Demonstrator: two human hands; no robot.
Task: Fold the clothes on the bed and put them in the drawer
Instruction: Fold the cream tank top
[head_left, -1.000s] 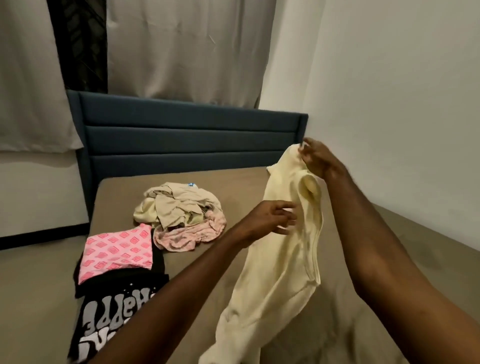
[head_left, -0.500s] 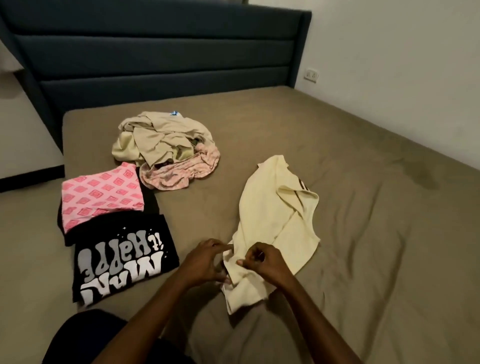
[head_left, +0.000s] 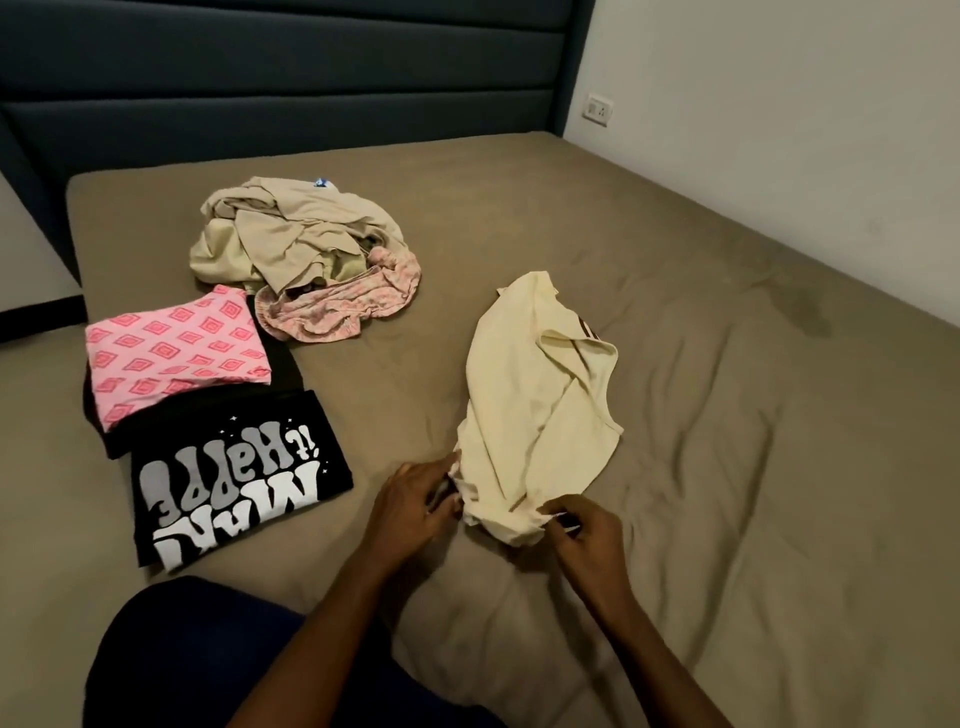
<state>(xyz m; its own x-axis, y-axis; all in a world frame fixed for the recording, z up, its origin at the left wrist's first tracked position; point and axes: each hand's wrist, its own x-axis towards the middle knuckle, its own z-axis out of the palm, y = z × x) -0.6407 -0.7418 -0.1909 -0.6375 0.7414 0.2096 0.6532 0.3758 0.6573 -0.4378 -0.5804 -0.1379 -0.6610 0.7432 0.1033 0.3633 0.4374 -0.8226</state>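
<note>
A crumpled cream shirt (head_left: 530, 395) lies on the brown bed (head_left: 727, 467) in front of me. My left hand (head_left: 415, 501) pinches its near left hem, and my right hand (head_left: 584, 530) pinches its near right hem. To the left lie a folded black printed T-shirt (head_left: 234, 483) and a folded pink patterned garment (head_left: 171, 348) on top of another black piece. Behind them sits an unfolded heap of beige clothes (head_left: 291, 234) with a pink floral garment (head_left: 343, 306) at its front. No drawer is in view.
A dark blue padded headboard (head_left: 285, 78) runs along the far side of the bed. A white wall with a socket (head_left: 600, 109) borders the right side. My dark blue trouser leg (head_left: 197, 654) rests on the bed's near edge.
The cream shirt went from hanging in the air to lying on the bed. Both hands came down to its near hem and have drawn apart along it.
</note>
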